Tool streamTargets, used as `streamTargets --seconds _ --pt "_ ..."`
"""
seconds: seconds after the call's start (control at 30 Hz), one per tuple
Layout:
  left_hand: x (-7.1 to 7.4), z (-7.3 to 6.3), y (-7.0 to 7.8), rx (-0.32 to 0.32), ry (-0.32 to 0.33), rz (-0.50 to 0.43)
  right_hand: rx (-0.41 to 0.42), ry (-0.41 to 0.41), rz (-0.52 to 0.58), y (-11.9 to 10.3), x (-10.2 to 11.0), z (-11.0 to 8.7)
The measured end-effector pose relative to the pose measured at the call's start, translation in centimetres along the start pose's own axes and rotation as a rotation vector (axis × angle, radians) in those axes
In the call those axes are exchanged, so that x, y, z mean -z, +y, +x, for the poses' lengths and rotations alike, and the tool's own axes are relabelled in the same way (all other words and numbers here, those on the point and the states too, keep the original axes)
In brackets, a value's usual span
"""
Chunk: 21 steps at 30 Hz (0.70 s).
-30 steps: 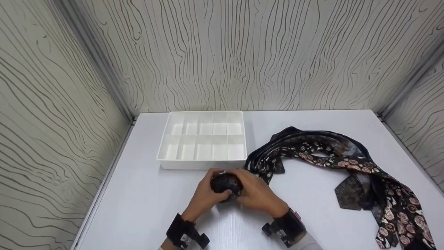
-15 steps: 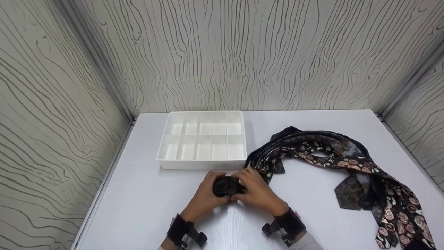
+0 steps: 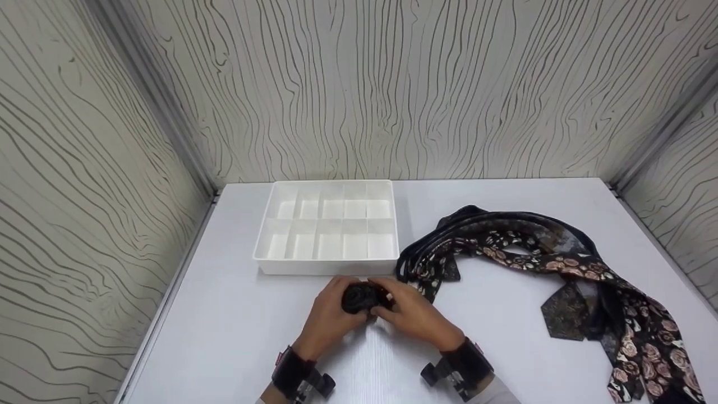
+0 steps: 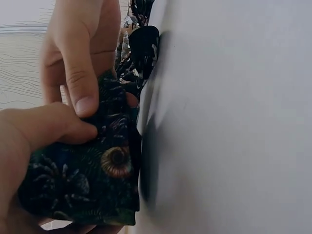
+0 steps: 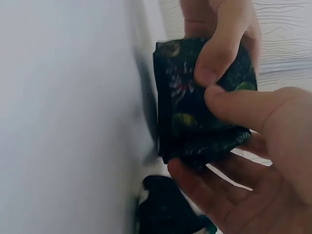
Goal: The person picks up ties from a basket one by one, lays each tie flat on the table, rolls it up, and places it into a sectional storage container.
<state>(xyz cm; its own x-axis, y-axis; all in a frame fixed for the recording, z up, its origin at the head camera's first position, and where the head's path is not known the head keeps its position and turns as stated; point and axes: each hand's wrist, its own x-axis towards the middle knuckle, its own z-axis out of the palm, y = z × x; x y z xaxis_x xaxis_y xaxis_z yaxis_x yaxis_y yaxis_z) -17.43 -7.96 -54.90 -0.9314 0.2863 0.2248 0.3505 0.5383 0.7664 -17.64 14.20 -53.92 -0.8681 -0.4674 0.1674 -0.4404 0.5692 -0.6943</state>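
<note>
Just in front of the white tray, both hands hold a dark rolled-up necktie [image 3: 359,297]. My left hand [image 3: 331,317] grips its left side, and my right hand [image 3: 418,314] curls its fingers and thumb round the right side. The spiral of the roll faces up in the head view. Up close in the left wrist view, the tie [image 4: 73,180] carries a print of spiders and a coiled shell on dark green-black fabric. Both thumbs press on the near face of the roll, tips close together, in the right wrist view, where the tie [image 5: 185,97] sits close to the tabletop.
A white tray [image 3: 328,267] divided into several compartments stands behind the hands. To the right, several dark and floral neckties [image 3: 572,264] lie in a curved bundle on the white table [image 3: 224,314]. Wood-grain patterned panels [image 3: 359,90] enclose the table at the back and sides.
The roll has turned in the hands, so that its spiral end now faces up. The fingers have shifted round it; tray and tie bundle stay put.
</note>
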Motion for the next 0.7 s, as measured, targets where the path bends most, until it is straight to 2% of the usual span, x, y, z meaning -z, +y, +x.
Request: streamTargets --seconds 0.2,0.33,0.47,0.57,0.7 --pt "1.3 1.6 1.7 -0.005 0.118 -0.036 0.015 0.113 0.06 0.1 1.2 0.5" --pt "2.3 3.6 2.8 -0.026 0.189 -0.065 -0.024 0.202 0.061 0.7 2.3 1.2" --pt "2.6 6.0 3.5 -0.022 0.242 -0.101 -0.081 0.309 0.02 1.2 2.9 2.0" --pt "2.1 7.8 3.7 0.032 0.265 -0.171 -0.138 0.347 -0.009 1.6 3.0 2.7" --pt "0.9 10.0 3.9 0.123 0.272 -0.277 -0.199 0.328 -0.016 2.1 2.8 3.6"
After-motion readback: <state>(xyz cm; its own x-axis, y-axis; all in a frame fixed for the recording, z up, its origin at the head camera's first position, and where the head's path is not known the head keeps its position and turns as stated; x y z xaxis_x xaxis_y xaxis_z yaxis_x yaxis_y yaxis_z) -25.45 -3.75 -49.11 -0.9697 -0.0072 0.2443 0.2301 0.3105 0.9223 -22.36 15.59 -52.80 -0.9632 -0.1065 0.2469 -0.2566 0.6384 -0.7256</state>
